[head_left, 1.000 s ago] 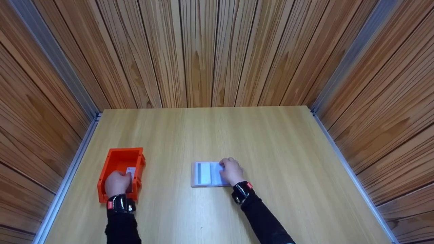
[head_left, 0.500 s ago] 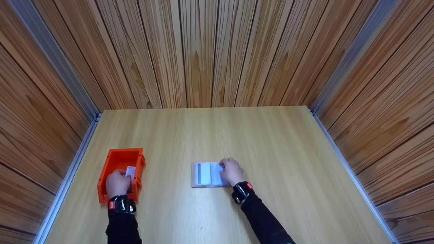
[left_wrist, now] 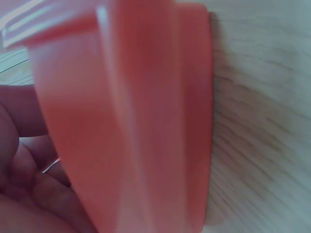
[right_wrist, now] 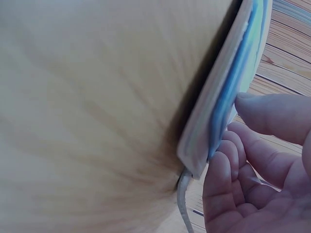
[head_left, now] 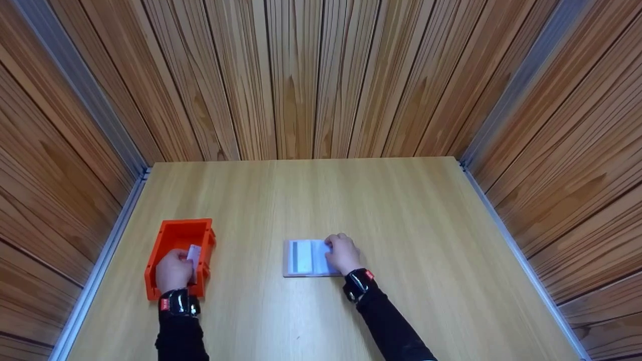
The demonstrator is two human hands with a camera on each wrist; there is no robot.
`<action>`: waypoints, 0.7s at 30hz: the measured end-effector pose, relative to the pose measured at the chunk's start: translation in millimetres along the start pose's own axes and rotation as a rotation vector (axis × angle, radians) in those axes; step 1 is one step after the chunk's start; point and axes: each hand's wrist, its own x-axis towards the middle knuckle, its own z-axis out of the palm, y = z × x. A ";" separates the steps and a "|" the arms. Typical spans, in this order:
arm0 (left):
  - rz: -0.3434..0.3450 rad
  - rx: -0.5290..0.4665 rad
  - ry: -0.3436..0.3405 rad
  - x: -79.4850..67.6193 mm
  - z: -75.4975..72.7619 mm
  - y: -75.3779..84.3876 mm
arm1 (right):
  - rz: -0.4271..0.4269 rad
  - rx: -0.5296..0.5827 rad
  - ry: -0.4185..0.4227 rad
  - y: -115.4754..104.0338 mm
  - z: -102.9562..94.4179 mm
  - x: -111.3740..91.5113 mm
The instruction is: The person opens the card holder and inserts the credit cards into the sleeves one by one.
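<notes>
In the head view my left hand [head_left: 174, 271] is down inside an orange plastic bin [head_left: 186, 228]. A small pale card [head_left: 194, 254] stands tilted at its thumb side, and the hand appears to pinch it. The bin wall [left_wrist: 131, 121] hides most of those fingers in the left wrist view. At mid-table, my right hand [head_left: 344, 254] holds the right edge of an open card holder [head_left: 303, 256] with clear bluish pockets. Its thumb [right_wrist: 257, 109] lies on the pocket, the other fingers curled by the edge.
A short grey strap [right_wrist: 182, 199] hangs at the corner of the card holder. The light wooden tabletop [head_left: 401, 210] is bounded by plank walls [head_left: 296, 100] with metal rails [head_left: 526, 250] at the sides.
In the bin, the pale card has tilted and shifted slightly beside my left hand, which moved a little. The right hand and card holder have stayed in place.
</notes>
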 end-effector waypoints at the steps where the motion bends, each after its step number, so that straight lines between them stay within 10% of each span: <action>1: -0.003 0.000 0.001 0.1 -0.6 0.1 | 0.003 0.001 -0.004 0.0 0.0 0.0; 21: -0.035 0.007 0.068 -1.4 -8.9 6.8 | 0.014 -0.007 -0.012 1.7 1.8 1.5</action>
